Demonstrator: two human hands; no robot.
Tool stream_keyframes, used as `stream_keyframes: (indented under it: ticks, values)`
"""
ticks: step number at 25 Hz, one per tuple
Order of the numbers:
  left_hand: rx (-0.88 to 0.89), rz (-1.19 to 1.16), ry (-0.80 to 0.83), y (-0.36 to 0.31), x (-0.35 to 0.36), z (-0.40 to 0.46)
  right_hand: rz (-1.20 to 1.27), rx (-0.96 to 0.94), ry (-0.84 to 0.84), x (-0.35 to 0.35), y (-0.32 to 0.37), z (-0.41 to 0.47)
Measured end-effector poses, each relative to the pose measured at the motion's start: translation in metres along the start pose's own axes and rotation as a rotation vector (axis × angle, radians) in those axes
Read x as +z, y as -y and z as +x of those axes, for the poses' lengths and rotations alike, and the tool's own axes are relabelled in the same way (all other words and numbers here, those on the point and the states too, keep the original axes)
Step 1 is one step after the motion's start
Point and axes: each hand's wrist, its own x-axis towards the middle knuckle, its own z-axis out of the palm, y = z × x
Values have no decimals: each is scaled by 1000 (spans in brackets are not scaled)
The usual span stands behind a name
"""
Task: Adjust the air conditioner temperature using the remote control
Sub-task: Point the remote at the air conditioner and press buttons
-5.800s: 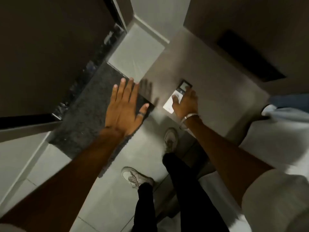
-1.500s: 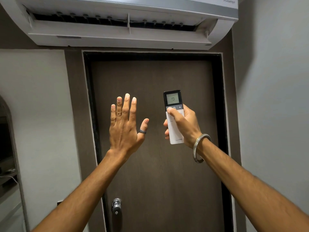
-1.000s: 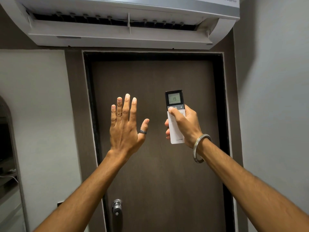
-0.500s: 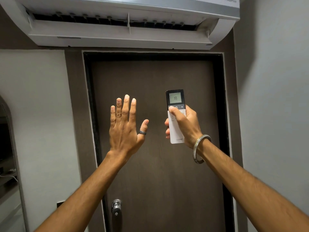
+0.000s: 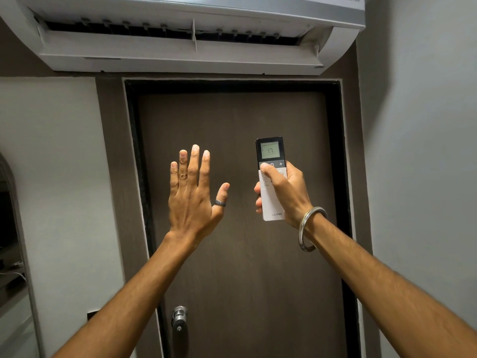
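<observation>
Below the air conditioner (image 5: 180, 51), right hand (image 5: 286, 195) fingers wrapped around remote (image 5: 269, 161), left hand (image 5: 192, 200) fingers spread, well apart.

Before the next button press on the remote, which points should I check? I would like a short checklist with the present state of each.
1. Remote control firmly held in the right hand: ok, fingers wrap its lower half.
2. Display readable: ok, it shows 17.
3. Thumb on a button: ok, it lies on the button row left of the plus key; the button itself is covered.
4. Remote top aimed up at the air conditioner: ok.
5. Unit running: cannot tell; the flap is open.
6. Left hand out of the way: ok, open and apart from the remote.
</observation>
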Motion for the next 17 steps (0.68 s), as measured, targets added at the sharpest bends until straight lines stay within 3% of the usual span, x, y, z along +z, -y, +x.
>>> stream_keyframes:
  ticks: [17]
  values:
    - [0,-3,-13,-4,-10,3,-12,-23,10,-2,10,-5]
